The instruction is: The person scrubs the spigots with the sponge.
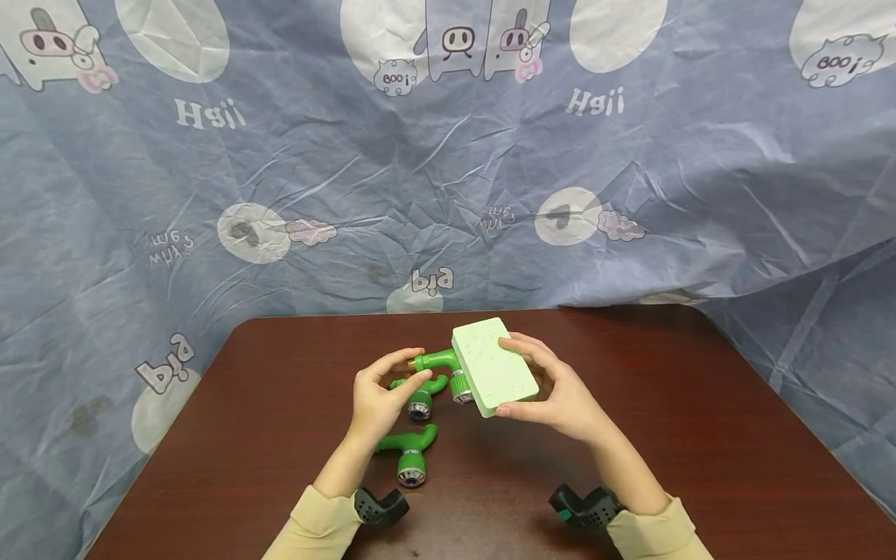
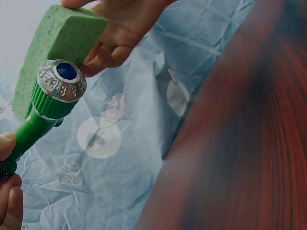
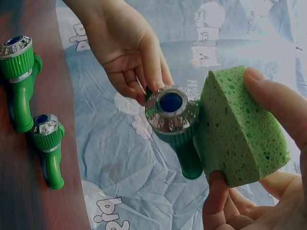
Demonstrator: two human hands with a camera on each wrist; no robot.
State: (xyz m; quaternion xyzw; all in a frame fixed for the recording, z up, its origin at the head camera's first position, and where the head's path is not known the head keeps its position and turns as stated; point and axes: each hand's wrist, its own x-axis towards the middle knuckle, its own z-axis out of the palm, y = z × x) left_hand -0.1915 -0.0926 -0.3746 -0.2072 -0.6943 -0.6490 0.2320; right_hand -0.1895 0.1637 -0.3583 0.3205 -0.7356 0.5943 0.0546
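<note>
My left hand (image 1: pixel 378 400) pinches the threaded end of a green faucet (image 2: pixel 33 129), holding it above the table. The faucet's ribbed green knob has a silver cap with a blue centre. In my right hand (image 1: pixel 560 389) is a light green sponge (image 1: pixel 493 365), gripped along its edges between thumb and fingers. The sponge lies against the faucet's side in the right wrist view, and from the head view it covers the faucet's spout end. Two more green faucets lie on the table: one (image 1: pixel 411 451) near my left wrist, another (image 1: pixel 421 400) farther back, partly behind my left hand.
The dark reddish-brown table (image 1: pixel 700 435) has rounded far corners. Behind it hangs a wrinkled blue-grey cloth (image 1: pixel 392 179) with cartoon prints, reaching down to the table's back edge. Black devices are strapped to both wrists.
</note>
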